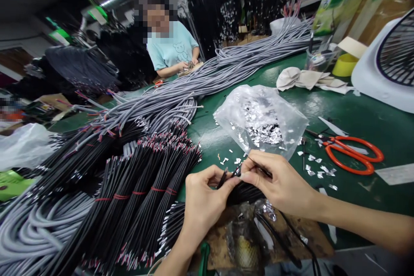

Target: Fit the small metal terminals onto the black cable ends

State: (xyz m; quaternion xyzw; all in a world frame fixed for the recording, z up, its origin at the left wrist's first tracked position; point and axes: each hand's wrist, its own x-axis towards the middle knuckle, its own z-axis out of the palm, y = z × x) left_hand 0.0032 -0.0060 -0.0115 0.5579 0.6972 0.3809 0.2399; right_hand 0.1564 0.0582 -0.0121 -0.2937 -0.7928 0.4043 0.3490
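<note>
My left hand (207, 194) is closed, thumb and fingers pinching a thin black cable (222, 178) near its end. Close against it, my right hand (273, 179) pinches at the same spot, its fingertips meeting the cable's tip; whether a small foil piece is between them I cannot tell. More black cables (244, 194) lie below both hands, over a brown wooden board (310, 235). Just beyond the hands rests a clear plastic bag (226, 110) with many small silvery foil pieces (267, 131) in and around it.
Bundles of black cables (139, 198) tied with red bands lie left, with long grey cables (207, 75) behind. Orange-handled scissors (352, 153) lie right, near a white fan (368, 77) and a crumpled cloth (304, 78). Another person (171, 47) sits across the green table (207, 133).
</note>
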